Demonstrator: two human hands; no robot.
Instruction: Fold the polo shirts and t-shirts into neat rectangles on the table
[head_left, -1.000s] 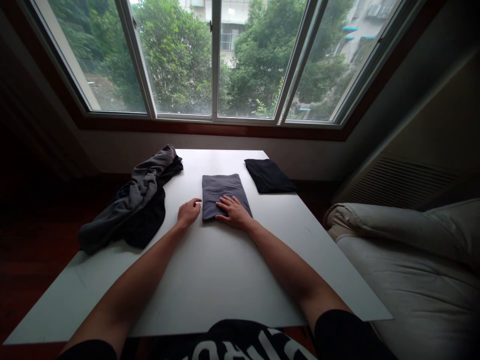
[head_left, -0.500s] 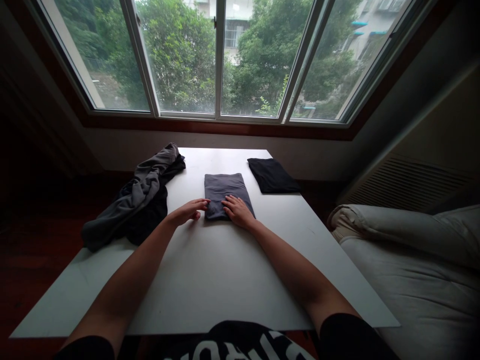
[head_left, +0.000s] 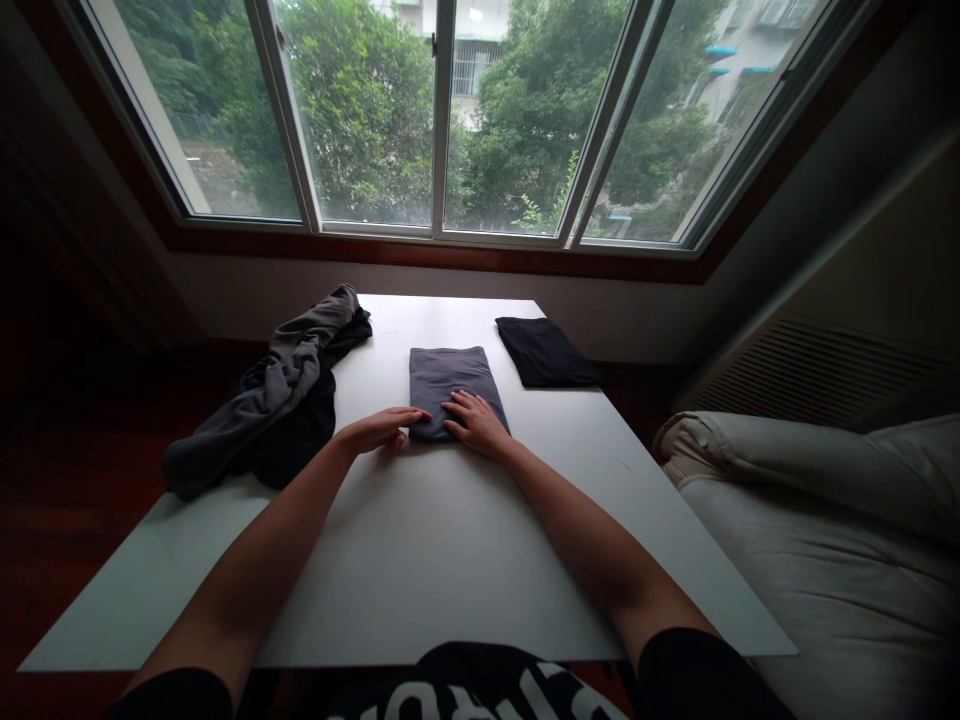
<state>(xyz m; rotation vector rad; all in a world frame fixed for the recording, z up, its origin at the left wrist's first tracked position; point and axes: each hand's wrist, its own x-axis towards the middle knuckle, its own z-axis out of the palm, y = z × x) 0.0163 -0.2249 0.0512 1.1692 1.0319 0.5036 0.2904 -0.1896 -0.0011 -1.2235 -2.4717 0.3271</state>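
Observation:
A grey garment [head_left: 448, 372], folded into a neat rectangle, lies flat on the white table [head_left: 442, 560] in front of me. My right hand [head_left: 477, 422] rests on its near right part, palm down with the fingers spread. At the garment's near left corner is my left hand [head_left: 384, 428], its fingers stretched out over the edge and the thumb apart below them. I cannot tell how firmly those fingertips touch the cloth.
A heap of rumpled grey and black clothes [head_left: 281, 375] hangs over the table's left edge. A folded black garment [head_left: 547, 352] lies at the far right edge. Beyond the table is a window [head_left: 439, 130]; a pale padded seat [head_left: 825, 540] stands to the right.
My left hand has shifted slightly right and nearer to me, along the garment's near left corner. My right hand and the garment look unmoved.

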